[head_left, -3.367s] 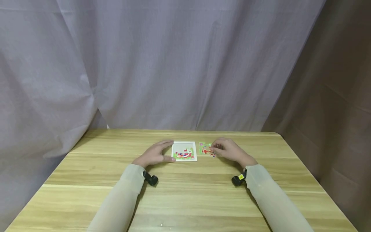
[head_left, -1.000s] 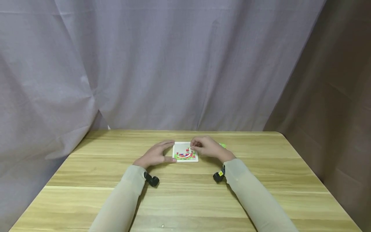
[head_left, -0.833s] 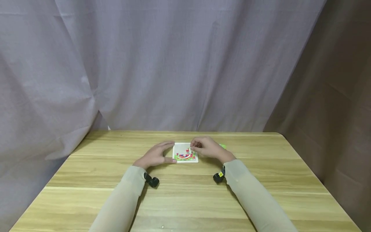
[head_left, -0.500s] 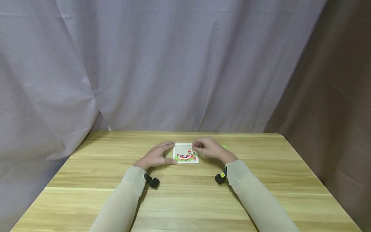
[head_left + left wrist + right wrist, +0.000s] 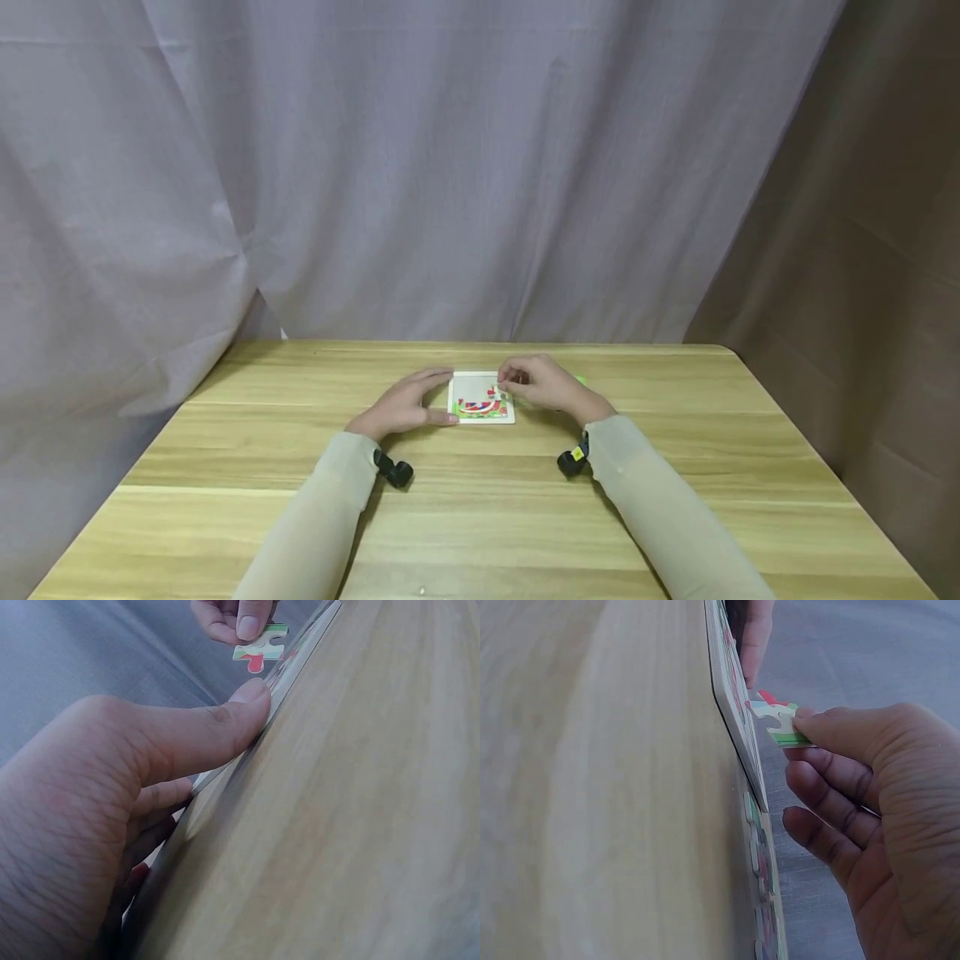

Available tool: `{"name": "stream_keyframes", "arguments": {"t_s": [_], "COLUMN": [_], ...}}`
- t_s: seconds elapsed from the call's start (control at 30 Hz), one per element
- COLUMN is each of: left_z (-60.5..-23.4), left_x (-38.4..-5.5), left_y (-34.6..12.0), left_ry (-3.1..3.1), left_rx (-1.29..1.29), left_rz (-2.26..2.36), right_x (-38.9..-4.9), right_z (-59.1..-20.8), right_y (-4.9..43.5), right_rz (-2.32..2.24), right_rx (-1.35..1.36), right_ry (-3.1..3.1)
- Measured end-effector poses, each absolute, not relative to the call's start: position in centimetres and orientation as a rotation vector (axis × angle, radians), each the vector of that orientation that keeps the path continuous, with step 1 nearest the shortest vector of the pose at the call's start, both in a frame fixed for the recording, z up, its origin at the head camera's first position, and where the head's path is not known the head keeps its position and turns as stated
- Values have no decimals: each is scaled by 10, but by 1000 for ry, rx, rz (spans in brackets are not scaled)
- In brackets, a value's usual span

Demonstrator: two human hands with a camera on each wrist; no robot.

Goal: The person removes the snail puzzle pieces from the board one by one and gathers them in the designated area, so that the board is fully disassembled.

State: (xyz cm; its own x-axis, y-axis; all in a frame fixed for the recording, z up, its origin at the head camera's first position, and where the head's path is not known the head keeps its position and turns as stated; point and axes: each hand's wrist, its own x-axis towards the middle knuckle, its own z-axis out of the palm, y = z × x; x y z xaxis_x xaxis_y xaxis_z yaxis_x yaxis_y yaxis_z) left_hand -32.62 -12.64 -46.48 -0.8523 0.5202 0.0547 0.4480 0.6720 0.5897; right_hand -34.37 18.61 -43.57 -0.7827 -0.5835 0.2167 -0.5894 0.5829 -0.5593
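A white-rimmed puzzle tray [image 5: 483,421] lies on the table, with colourful joined pieces [image 5: 480,407] along its near side and a bare grey area behind them. My left hand [image 5: 401,404] spans the tray's left side with fairly straight fingers, its thumb touching the near left corner and its fingertips the far left corner. Over the tray's right part, my right hand [image 5: 543,385] pinches a jigsaw piece [image 5: 784,729] between thumb and fingers. That jigsaw piece [image 5: 260,646], white, green and red, is held tilted above the tray surface in the left wrist view.
Several loose puzzle pieces [image 5: 761,862] lie on the table right of the tray, mostly hidden by the right hand in the head view. A grey curtain [image 5: 480,167] hangs behind the wooden table [image 5: 480,508].
The right hand has moved left from the loose pieces to the tray's right part, now with a jigsaw piece. It shifts only slightly in the last second. The left hand stays at the tray.
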Motion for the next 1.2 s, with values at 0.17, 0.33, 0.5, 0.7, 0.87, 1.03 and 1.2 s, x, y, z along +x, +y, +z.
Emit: {"name": "stream_keyframes", "arguments": {"t_s": [0.17,0.33,0.5,0.7,0.87,1.03,1.2], "left_z": [-465,-465,-467,-467,-466,-467,-467], "left_x": [-325,-325,-324,-325,-327,-328,-328], "left_y": [-127,-128,-130,-128,-126,-127,-127], "left_ry": [2761,2767,2777,2781,2786,2773,2773], "left_rx": [800,791,791,819,841,835,838], "left_rz": [931,916,899,895,897,899,902], "right_x": [-342,-342,-343,-344,-340,-331,-325], "right_z": [-435,-435,-437,-441,-441,-441,-443], "right_y": [186,188,197,213,229,254,287], "right_rz": [1002,1012,1012,1073,1120,1160,1205], "right_rx": [1011,1003,987,929,902,807,670], "right_ry": [-2807,-2808,-2807,-2789,-2743,-2707,-2704]}}
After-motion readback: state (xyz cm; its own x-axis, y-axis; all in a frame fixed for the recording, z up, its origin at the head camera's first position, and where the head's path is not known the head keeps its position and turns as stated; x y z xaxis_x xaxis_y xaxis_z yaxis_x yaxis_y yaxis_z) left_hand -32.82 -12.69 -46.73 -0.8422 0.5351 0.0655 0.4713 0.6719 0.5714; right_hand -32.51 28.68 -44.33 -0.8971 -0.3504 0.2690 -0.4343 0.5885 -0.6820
